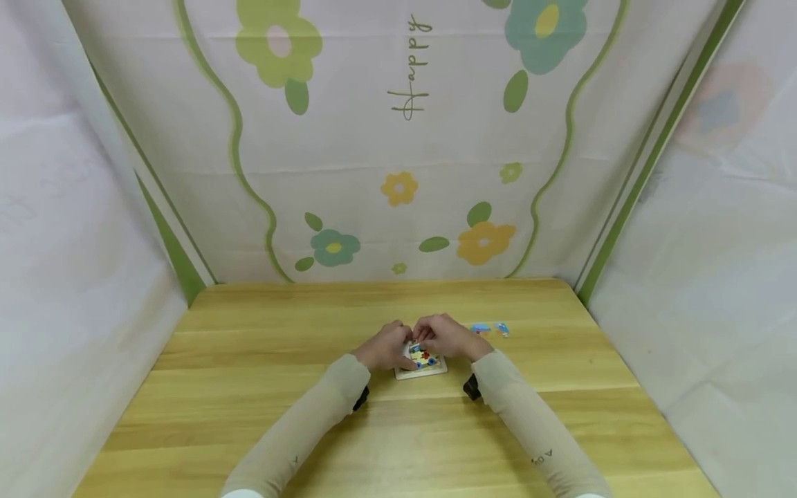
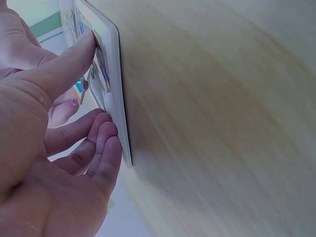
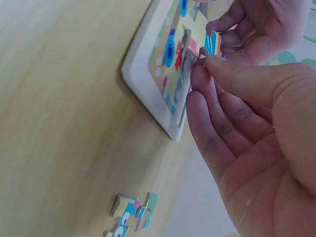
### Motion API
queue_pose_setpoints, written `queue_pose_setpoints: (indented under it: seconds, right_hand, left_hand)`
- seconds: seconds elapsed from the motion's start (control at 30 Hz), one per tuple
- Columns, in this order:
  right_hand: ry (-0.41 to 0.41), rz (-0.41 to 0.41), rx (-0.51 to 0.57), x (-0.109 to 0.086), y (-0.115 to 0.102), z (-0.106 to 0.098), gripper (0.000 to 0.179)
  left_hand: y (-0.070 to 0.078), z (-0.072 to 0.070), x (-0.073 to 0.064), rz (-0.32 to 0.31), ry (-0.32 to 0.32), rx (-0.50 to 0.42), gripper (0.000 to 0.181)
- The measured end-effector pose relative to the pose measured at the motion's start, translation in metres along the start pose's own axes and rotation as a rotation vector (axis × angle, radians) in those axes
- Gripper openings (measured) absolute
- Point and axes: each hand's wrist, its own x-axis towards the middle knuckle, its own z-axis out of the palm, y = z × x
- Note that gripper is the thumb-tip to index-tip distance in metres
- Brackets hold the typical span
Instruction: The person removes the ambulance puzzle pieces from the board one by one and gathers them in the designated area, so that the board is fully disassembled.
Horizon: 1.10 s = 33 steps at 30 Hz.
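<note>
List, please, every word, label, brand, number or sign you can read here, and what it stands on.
"Happy": on the flowered backdrop, turned sideways.
Right sleeve: small dark marks, too small to read.
Left sleeve: a small dark mark, likewise unreadable.
Puzzle board: no legible text.

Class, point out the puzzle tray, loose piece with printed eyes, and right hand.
Puzzle tray (image 3: 142, 85): right wrist view, white rim.
Loose piece (image 3: 123, 220): right wrist view, printed surface.
Right hand (image 1: 447, 336): head view, back.
</note>
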Motion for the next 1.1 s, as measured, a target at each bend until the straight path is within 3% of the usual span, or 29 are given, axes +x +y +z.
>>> queue_pose_setpoints:
  seconds: [0.57, 0.8, 1.1]
  right_hand:
    - [0.1, 0.017, 0.01, -0.008, 0.006, -0.022, 0.01]
    - [0.151, 0.028, 0.05, -0.024, 0.015, -0.034, 0.009]
    - [0.202, 0.054, 0.081, -0.057, 0.037, -0.035, 0.01]
  left_hand:
    - [0.005, -0.013, 0.002, -0.001, -0.002, 0.02, 0.06]
    - [0.005, -0.013, 0.001, -0.023, 0.003, 0.019, 0.061]
    - [0.006, 0.001, -0.008, -0.046, 0.0, -0.013, 0.063]
